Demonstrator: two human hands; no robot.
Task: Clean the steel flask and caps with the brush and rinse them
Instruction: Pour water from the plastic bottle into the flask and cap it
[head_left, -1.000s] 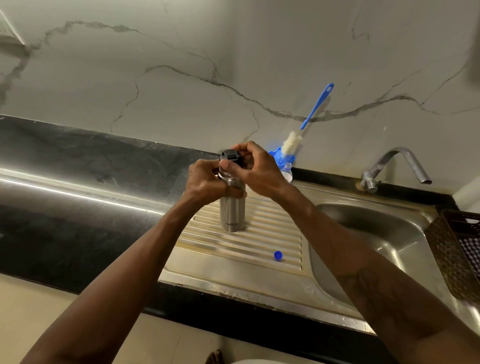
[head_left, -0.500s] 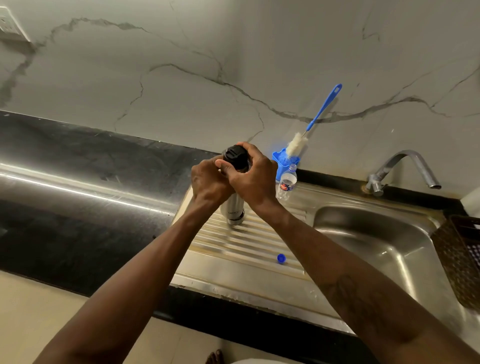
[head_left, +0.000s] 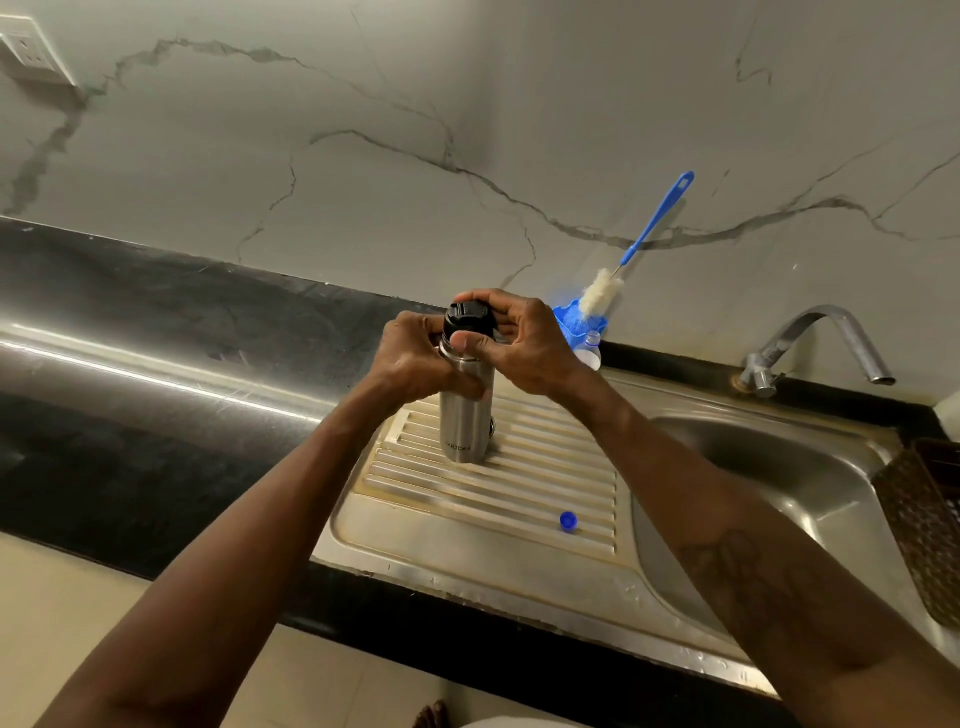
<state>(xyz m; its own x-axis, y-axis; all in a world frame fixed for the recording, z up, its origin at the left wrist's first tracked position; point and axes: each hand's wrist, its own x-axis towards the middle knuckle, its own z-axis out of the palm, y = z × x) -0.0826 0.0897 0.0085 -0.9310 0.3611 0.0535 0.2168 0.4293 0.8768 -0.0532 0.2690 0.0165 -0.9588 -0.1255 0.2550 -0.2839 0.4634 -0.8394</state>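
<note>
With the left hand (head_left: 415, 361) gripping the steel flask (head_left: 464, 423) upright on the ribbed drainboard (head_left: 540, 483) and the fingers of the right hand (head_left: 527, 347) clamped on its black cap (head_left: 466, 318), a sudden release may tip it.

- Views: 1, head-worn, wide-angle.
- Facing: forward and down across the drainboard (head_left: 519, 488) and sink basin (head_left: 769, 467); marble wall (head_left: 519, 104) fills the upper half.
- Range: near; left hand (head_left: 415, 361) and right hand (head_left: 527, 345) meet mid-frame on the steel flask (head_left: 462, 426) and black cap (head_left: 465, 318).
</note>
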